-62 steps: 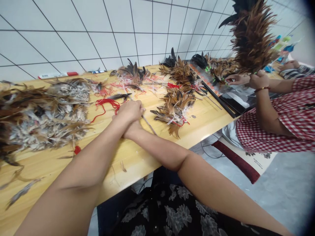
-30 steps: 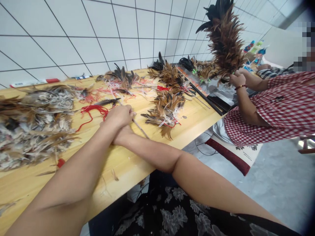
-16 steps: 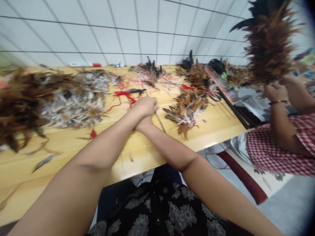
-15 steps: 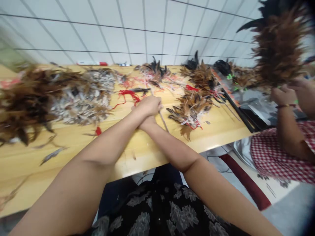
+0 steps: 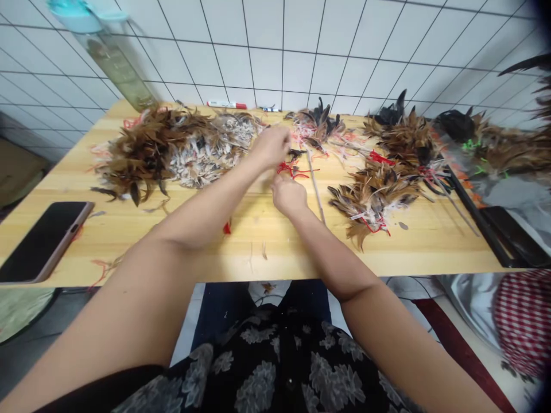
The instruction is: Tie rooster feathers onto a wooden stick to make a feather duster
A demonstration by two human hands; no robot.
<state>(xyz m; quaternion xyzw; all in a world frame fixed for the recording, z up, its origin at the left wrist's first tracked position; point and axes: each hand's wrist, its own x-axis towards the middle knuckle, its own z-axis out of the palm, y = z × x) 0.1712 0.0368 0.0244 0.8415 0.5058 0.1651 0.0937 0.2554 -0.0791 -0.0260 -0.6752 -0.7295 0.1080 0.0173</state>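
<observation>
One phone [image 5: 45, 241] is lying at the near left of the table [image 5: 284, 267], one bottle [image 5: 118, 66] is standing at the far left, and two markers [image 5: 227, 105] are lying by the far wall. One thin stick [image 5: 316, 188] is resting just right of both hands. The left hand [image 5: 272, 146] is arching on the far side, fingers pointing down; the right hand [image 5: 290, 196] is curling nearer. Red threads [image 5: 289, 168] are spreading between them and rightward. Whether either is gripping anything, I cannot tell.

Bright light covers the table [image 5: 293, 255], soft shadows under the arms [image 5: 142, 287], the upper-right corner dark.
</observation>
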